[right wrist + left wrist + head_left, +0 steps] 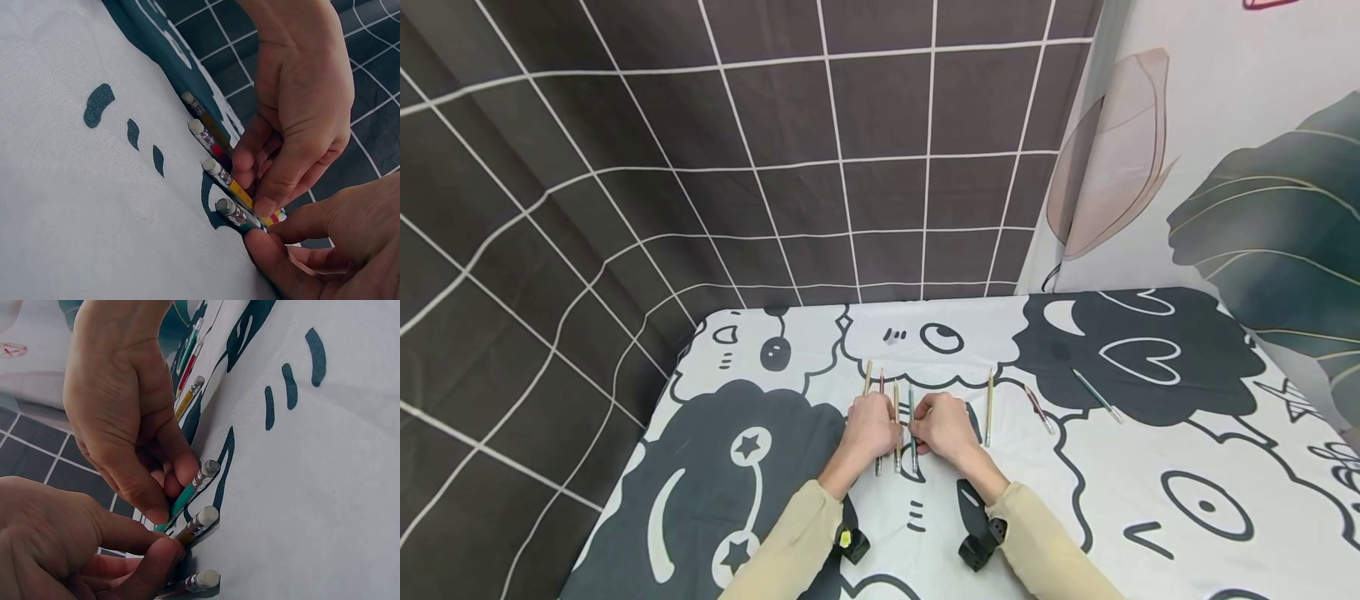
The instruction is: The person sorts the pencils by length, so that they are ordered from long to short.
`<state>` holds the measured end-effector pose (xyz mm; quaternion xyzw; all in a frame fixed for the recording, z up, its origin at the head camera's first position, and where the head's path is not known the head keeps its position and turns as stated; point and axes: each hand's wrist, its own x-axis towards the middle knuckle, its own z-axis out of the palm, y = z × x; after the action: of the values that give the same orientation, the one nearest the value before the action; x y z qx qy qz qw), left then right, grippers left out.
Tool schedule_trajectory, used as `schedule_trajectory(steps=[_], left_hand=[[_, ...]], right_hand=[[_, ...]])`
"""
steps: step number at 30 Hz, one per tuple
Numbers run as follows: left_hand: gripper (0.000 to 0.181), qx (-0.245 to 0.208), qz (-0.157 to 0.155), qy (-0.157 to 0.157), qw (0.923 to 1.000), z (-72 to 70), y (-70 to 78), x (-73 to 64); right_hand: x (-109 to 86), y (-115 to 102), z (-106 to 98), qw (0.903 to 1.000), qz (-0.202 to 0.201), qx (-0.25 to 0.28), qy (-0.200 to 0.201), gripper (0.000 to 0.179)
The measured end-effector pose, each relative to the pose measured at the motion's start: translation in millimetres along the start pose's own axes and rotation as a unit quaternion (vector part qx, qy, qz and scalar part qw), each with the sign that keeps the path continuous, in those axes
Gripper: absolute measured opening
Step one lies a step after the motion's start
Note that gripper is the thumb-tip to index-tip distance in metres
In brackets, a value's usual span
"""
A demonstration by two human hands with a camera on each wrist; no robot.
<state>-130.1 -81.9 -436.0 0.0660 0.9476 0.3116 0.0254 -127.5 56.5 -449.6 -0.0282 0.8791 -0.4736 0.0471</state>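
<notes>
My left hand (872, 425) pinches a yellow pencil (897, 398) between thumb and forefinger. Beside it my right hand (942, 427) holds a green pencil (914, 457) the same way. Both pencils lie side by side on the patterned cloth, eraser ends toward me. A red pencil (882, 380) and another yellow pencil (868, 377) lie left of these, partly hidden beneath my left hand. In the right wrist view, the erasers form a slanting row, with the green pencil (234, 212) nearest my right fingers.
Further right lie a third yellow pencil (989, 408), a second red pencil (1037, 408) and a second green pencil (1096, 396), spaced apart. A black-and-white cartoon cloth (1000, 533) covers the table. Behind it hangs a dark grid curtain (880, 108).
</notes>
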Motion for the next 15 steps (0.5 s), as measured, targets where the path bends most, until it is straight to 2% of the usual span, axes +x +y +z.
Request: schedule_trajectory(steps=[5, 9, 12, 15], left_hand=[[0.024, -0.014, -0.011, 0.007, 0.9998, -1.2, -0.5, -2.6], [0.017, -0.039, -0.017, 0.029, 0.9987, -2.7, -2.0, -6.1], [0.011, -0.073, -0.025, 0.049, 0.9958, -4.0, -2.9, -8.7], [0.005, -0.124, -0.036, 0.055, 0.9901, -5.1, -2.8, -10.6]], right_hand=[[-0.7, 1.8, -1.1, 1.0000, -0.003, 0.001, 0.002, 0.008], [-2.5, 2.0, -4.3, 1.0000, -0.005, 0.007, -0.003, 0.007], [-4.2, 2.1, -7.7, 0.9994, -0.003, 0.031, -0.011, 0.005], [-5.6, 2.9, -12.3, 0.9980, 0.001, 0.061, -0.018, 0.004]])
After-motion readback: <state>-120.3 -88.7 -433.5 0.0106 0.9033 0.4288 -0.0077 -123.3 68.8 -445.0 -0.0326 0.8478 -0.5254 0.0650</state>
